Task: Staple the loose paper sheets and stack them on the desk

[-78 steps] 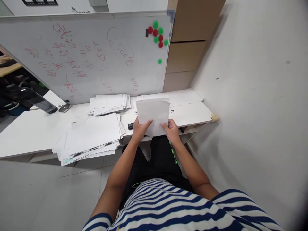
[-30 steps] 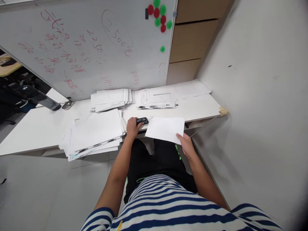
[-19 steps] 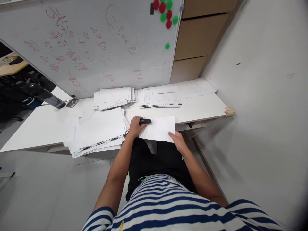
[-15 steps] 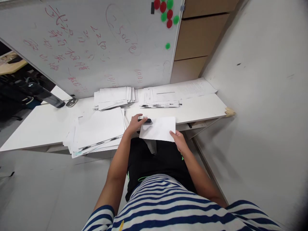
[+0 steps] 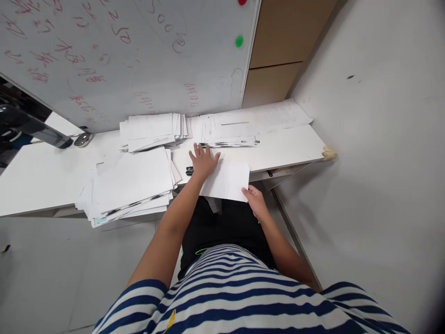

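Note:
My right hand (image 5: 254, 199) pinches the right edge of a white paper sheet (image 5: 229, 181), thumb on top. The sheet lies at the desk's front edge, partly jutting out over my lap. My left hand (image 5: 204, 161) is open with its fingers spread. It is over the sheet's left upper corner, fingertips reaching toward the printed papers behind. Whether the palm presses down I cannot tell. A small black stapler-like tool (image 5: 189, 170) rests on the desk just left of my left wrist; part of it may be hidden by the hand.
A large paper stack (image 5: 135, 181) lies left, overhanging the front edge. Behind are another pile (image 5: 151, 132) and printed papers (image 5: 229, 134) on the white desk (image 5: 292, 146). A whiteboard (image 5: 167, 69) stands at the back, a dark bottle (image 5: 52, 133) at far left, a wall (image 5: 375, 162) at right.
My left hand has let go of the black tool, which now lies at the left, and has spread out farther back. The right hand keeps its hold on the sheet. The view has shifted slightly.

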The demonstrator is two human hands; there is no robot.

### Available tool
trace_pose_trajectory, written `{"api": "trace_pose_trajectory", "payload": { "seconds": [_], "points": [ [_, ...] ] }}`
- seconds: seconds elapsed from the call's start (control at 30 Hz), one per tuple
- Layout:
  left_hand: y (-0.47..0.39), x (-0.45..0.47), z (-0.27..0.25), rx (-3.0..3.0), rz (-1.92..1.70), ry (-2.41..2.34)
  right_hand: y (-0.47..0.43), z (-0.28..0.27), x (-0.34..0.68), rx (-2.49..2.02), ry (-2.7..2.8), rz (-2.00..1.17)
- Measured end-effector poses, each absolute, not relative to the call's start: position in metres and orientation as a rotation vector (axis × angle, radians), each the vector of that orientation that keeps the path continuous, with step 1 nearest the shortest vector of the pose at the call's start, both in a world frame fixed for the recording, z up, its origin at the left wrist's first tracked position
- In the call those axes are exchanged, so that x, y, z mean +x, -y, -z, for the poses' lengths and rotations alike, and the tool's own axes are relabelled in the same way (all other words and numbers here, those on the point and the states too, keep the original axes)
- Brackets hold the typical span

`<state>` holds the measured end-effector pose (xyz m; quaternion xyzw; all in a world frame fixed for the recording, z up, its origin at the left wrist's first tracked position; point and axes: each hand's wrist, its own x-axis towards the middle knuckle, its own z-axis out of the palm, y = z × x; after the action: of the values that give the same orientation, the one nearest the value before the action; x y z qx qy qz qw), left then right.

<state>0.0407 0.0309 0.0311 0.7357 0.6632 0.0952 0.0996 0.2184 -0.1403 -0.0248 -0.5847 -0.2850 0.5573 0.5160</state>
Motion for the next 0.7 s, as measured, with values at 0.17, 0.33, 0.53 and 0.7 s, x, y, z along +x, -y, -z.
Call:
{"api": "trace_pose_trajectory", "payload": {
  "seconds": [0.17, 0.33, 0.53, 0.7],
  "points": [
    [-0.035, 0.032, -0.033, 2.084, -0.64, -1.878, 0.144, 0.034, 0.215, -1.468, 0.683, -1.321],
    [-0.017, 0.009, -0.04, 2.061, -1.162, -1.598, 0.141, 0.032, 0.211, -1.441, 0.696, -1.304],
    [-0.001, -0.031, -0.012, 2.22, -0.937, -1.823, 0.117, 0.014, 0.234, -1.449, 0.738, -1.079],
    [-0.005, -0.034, 0.005, 2.145, -0.899, -2.046, 0.108, -0.022, 0.273, -1.39, 0.632, -0.712]
  ]
}}
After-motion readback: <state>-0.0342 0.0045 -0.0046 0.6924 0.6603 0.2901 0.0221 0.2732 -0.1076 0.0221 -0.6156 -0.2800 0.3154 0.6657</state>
